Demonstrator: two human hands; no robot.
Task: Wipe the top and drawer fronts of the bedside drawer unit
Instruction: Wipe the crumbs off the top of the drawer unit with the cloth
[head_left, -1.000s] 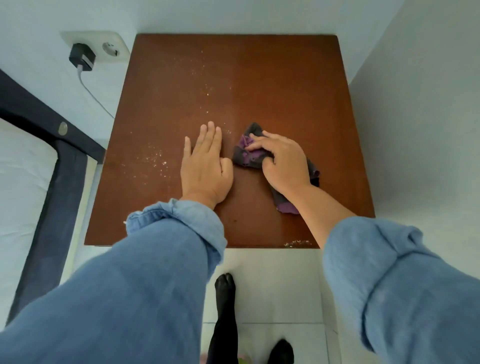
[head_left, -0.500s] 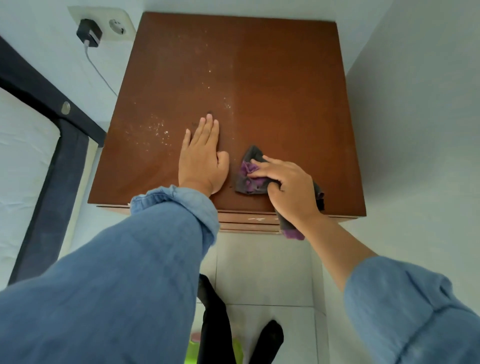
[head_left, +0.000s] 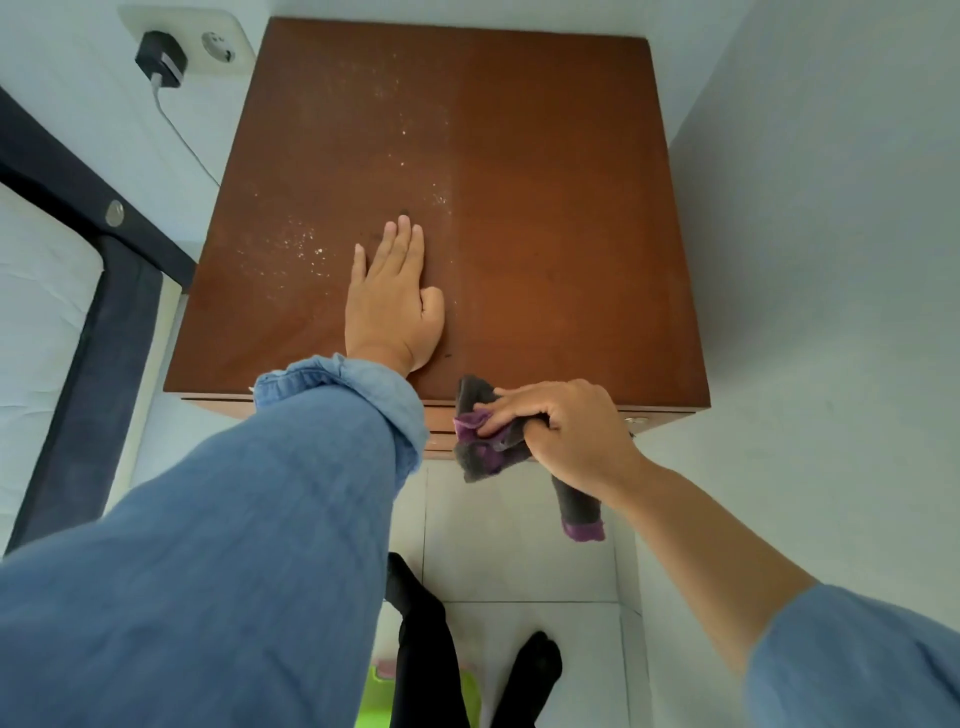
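Brown wood-look laminate, smooth and square, forms the top of the bedside drawer unit (head_left: 545, 208), which stands in a corner between pale walls and a mattress edge (head_left: 41, 312). Pale specks (head_left: 296, 244) dust the left half; the right half looks cleaner. One left hand (head_left: 389, 301) lies flat on the top, fingers together and extended, palm down. One right hand (head_left: 566, 431) is curled around a soft, crumpled cloth (head_left: 485, 441) — dark grey with purple trim — at the unit's front edge, over the drawer fronts, with one end hanging below the fist. Both sleeves are blue denim-like fabric. A double wall socket (head_left: 208, 39) carries one black charger (head_left: 161, 57).
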